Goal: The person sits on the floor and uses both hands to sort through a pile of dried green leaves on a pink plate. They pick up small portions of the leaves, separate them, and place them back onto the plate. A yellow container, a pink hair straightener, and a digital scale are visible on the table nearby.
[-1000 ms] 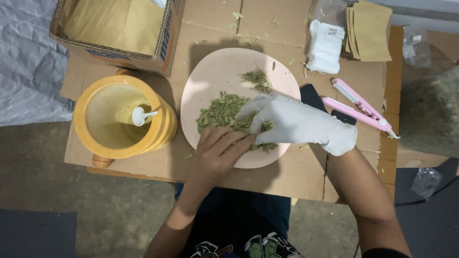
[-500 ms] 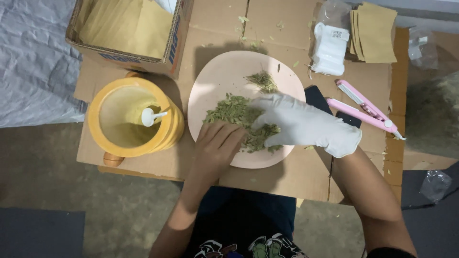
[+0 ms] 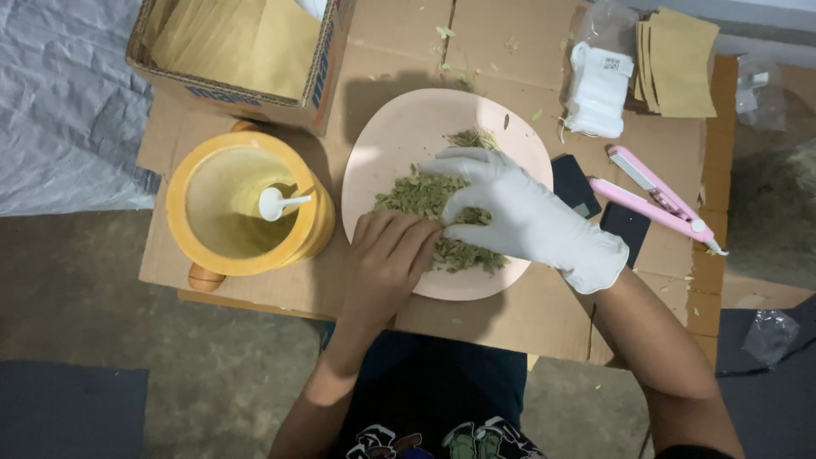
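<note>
- We note the flattened cardboard sheet (image 3: pixel 510 314) carrying everything; matte, creased, with loose flakes near its far edge.
- The open cardboard box (image 3: pixel 238 51) sits at the far left corner, holding tan paper sheets.
- The yellow tub (image 3: pixel 246 204), smooth and round, stands near the left edge with a white plastic scoop (image 3: pixel 276 202) inside.
- The pale pink round plate (image 3: pixel 399 144) lies mid-sheet, toward the near edge; the dried green leaves (image 3: pixel 425 194), flaky and light, are heaped on it.
- Our gloved right hand (image 3: pixel 523 217) rests spread, palm down, on the heap; we judge light pressure avoids crushing.
- Our bare left hand (image 3: pixel 391 255) curls its fingers into the leaves at the near rim; we cannot tell whether it pinches any.
- The pink clamp tool (image 3: pixel 659 200), glossy, lies near the right edge.
</note>
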